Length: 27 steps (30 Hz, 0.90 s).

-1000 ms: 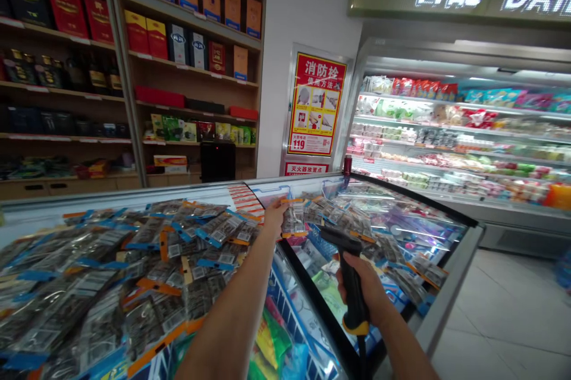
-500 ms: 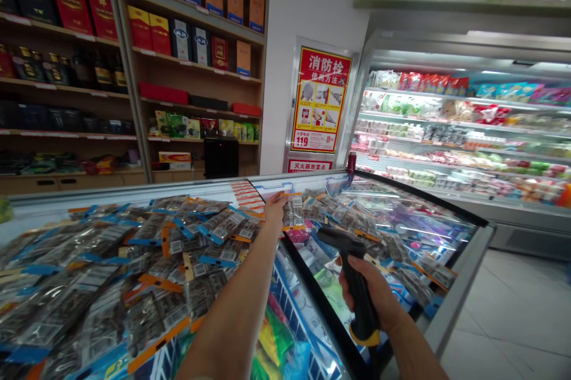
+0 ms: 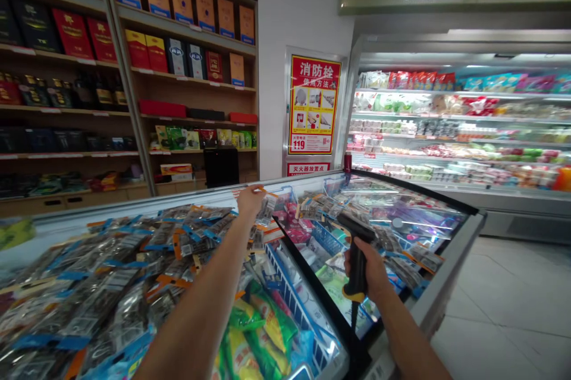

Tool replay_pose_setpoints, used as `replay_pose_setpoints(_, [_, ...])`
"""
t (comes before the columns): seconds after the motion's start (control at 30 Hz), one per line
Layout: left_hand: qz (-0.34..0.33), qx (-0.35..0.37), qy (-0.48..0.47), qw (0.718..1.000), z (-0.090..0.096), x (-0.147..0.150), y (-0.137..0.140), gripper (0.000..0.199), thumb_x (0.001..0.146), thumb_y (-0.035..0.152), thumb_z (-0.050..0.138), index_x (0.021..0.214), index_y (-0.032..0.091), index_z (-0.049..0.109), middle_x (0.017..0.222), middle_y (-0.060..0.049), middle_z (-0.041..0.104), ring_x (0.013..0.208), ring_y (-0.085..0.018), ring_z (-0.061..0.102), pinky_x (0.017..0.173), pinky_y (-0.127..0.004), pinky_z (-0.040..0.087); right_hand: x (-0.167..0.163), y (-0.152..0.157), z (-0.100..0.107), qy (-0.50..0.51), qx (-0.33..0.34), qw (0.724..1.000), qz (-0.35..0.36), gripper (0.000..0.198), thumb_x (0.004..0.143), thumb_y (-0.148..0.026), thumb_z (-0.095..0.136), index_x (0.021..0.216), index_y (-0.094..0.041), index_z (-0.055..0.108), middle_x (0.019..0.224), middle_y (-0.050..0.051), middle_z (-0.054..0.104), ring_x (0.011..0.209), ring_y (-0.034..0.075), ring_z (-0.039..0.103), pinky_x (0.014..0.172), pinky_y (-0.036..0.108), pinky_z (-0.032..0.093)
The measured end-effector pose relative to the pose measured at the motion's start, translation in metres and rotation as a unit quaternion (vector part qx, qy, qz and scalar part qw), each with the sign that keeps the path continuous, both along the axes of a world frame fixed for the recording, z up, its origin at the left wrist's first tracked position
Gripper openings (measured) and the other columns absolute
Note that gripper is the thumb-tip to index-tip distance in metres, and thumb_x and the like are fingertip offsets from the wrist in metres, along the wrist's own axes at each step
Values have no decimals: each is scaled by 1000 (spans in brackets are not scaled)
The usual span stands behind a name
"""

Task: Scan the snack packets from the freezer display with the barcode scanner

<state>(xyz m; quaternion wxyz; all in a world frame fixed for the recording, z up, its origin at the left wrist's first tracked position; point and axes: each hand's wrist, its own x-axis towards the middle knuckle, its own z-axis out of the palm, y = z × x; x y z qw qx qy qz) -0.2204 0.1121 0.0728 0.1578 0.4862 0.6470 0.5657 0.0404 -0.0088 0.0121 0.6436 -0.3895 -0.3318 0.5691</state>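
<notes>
My left hand (image 3: 250, 200), arm stretched forward over the freezer's far side, pinches the top edge of a clear packet (image 3: 267, 207) with an orange strip. Its dark contents are too blurred to name. In my right hand (image 3: 377, 273) is a black and yellow barcode scanner (image 3: 358, 267), gripped by the handle, its head turned toward the left. To the left spreads a big pile of similar packets (image 3: 116, 279) with blue and orange edges. More packets (image 3: 388, 240) lie on the glass lid (image 3: 401, 207) at the right, beyond the scanner.
Below my left arm, green and yellow bags (image 3: 263, 320) sit inside the freezer beside a blue wire basket (image 3: 298, 308). A black lid frame (image 3: 312, 279) crosses the middle. Behind stand liquor shelves (image 3: 191, 94), a red hydrant poster (image 3: 312, 106) and a lit chiller (image 3: 446, 130).
My left hand has carried the packet leftward, away from the scanner, and the packet now hangs tilted. The scanner remains in my right hand. The view has shifted slightly right.
</notes>
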Motion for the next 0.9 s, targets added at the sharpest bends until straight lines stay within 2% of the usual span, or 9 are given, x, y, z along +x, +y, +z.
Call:
replay_pose_setpoints(0.13, [63,-83,132,986,15,-51,-21,31,62,22,56,92,21,64,79,-3,66,73,-18,59,60,-23,40,7,0,1,38,-17,999,2,29,61,-38,60,79,-16,54,43,-3,54,32,10,47,30,19,37])
replay_pose_setpoints(0.23, [93,-140,189,968,14,-77,-32,33,65,24,54,95,19,63,88,-6,65,82,-22,58,66,-26,41,11,-1,4,58,-22,998,-2,25,62,-36,59,78,-17,53,43,-3,54,32,9,47,31,19,37])
replay_pose_setpoints(0.33, [116,-149,240,952,10,-90,-37,37,67,22,51,102,15,60,101,-11,61,94,-26,54,76,-30,40,16,-3,8,60,-22,998,-6,24,63,-36,58,77,-18,52,42,-4,53,32,9,47,31,18,38])
replay_pose_setpoints(0.4, [135,-126,257,949,12,-87,-37,41,67,21,50,106,13,57,104,-14,59,98,-28,52,80,-33,39,21,-4,11,58,-16,998,-5,23,63,-35,58,76,-18,52,43,-4,53,33,9,47,31,18,37])
replay_pose_setpoints(0.53, [126,-17,231,965,26,-45,-34,38,67,23,50,104,14,57,103,-14,58,100,-27,49,84,-34,36,32,-6,16,40,4,999,-16,21,65,-35,58,75,-17,52,44,-4,53,33,9,47,31,19,38])
replay_pose_setpoints(0.63, [34,50,167,984,26,13,-24,33,63,21,55,96,17,60,100,-11,59,99,-24,49,86,-31,34,39,-4,16,30,-6,999,-36,21,65,-36,57,73,-17,51,43,-4,53,33,10,47,30,20,38])
replay_pose_setpoints(0.7, [-31,76,83,993,15,57,-12,28,59,17,59,87,18,62,94,-9,61,97,-23,50,84,-29,34,41,-1,13,35,-18,998,-51,22,65,-36,58,72,-17,51,43,-4,53,33,10,47,30,20,38])
replay_pose_setpoints(0.8, [-99,23,-20,995,-11,115,12,20,56,12,61,75,18,60,84,-8,63,89,-23,55,75,-28,38,40,4,6,55,-34,995,-79,22,64,-37,58,73,-17,51,42,-4,53,33,10,47,31,20,38])
replay_pose_setpoints(0.9, [-120,-40,-120,985,-36,156,37,18,52,11,63,68,17,58,78,-9,63,86,-25,56,73,-30,38,37,8,0,70,-32,991,-105,24,64,-37,58,76,-18,51,43,-4,53,34,10,48,32,20,39])
